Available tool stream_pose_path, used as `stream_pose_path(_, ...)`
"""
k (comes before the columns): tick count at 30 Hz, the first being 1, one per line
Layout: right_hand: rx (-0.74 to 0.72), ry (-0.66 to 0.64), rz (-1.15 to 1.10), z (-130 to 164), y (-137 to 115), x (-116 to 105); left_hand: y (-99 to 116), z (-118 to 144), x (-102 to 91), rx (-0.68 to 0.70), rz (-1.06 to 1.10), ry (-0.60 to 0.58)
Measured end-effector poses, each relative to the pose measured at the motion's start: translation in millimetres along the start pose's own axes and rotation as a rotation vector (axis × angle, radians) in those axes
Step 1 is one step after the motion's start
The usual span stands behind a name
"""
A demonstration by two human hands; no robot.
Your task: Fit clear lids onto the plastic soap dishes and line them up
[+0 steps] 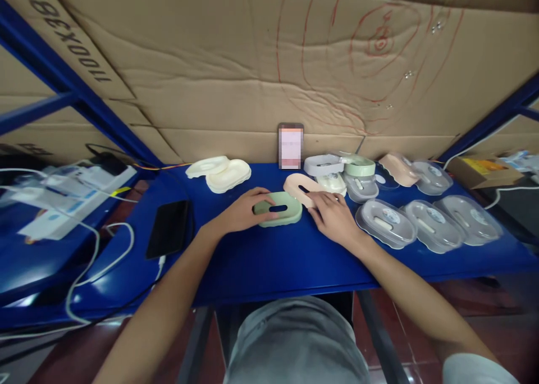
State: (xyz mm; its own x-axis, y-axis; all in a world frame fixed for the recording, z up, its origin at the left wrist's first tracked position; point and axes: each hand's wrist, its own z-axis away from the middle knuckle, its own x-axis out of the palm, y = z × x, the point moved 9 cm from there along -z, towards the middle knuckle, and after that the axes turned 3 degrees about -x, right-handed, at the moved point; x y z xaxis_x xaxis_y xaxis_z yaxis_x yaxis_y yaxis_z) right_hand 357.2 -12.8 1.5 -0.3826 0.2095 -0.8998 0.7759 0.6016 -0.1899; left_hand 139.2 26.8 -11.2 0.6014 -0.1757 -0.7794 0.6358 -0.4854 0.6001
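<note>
Head view: we see two bare hands on a blue table [269, 260], working at a green oval case.

Our left hand [242, 211] lies curled over the left end of the green case [279, 209], holding it flat on the table; our right hand [334, 215] rests just beside its right end, fingers loosely bent, touching a pink case [300, 186] behind; clear-lidded cases [385, 222] sit in a row to the right; cream lids [223, 173] lie behind left; a black phone [168, 228] lies well apart at the left; a second phone [291, 145] stands against the cardboard.
</note>
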Motion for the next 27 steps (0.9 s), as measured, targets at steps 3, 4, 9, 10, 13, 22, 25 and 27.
stream_pose_path(3, -0.004, 0.059, 0.085, 0, -2, -5, -18, -1, -27.4, -0.047, -0.125, 0.231)
stream_pose_path(4, -0.018, 0.069, 0.102, 0, -4, -6, -29, 1, -39.3, -0.11, -0.199, 0.331)
stream_pose_path(9, -0.318, -0.07, 0.041, 4, -45, 8, -70, 21, -64.3, -0.398, -0.384, 0.492)
stream_pose_path(10, -0.362, -0.099, 0.019, 6, -53, 11, -72, 22, -63.7, -0.404, -0.374, 0.488)
stream_pose_path(13, -0.381, -0.135, -0.031, 6, -60, 17, -66, 20, -59.4, -0.385, -0.329, 0.479)
stream_pose_path(22, 0.041, 0.246, -0.373, 1, -4, -22, -24, 11, -51.3, -0.181, -0.158, 0.316)
stream_pose_path(25, 0.182, 0.339, -0.486, 3, 14, -27, -14, 14, -30.4, -0.145, -0.144, 0.037)
stream_pose_path(27, 0.164, 0.342, -0.505, 2, 14, -27, 0, 19, -9.5, -0.07, -0.107, -0.177)
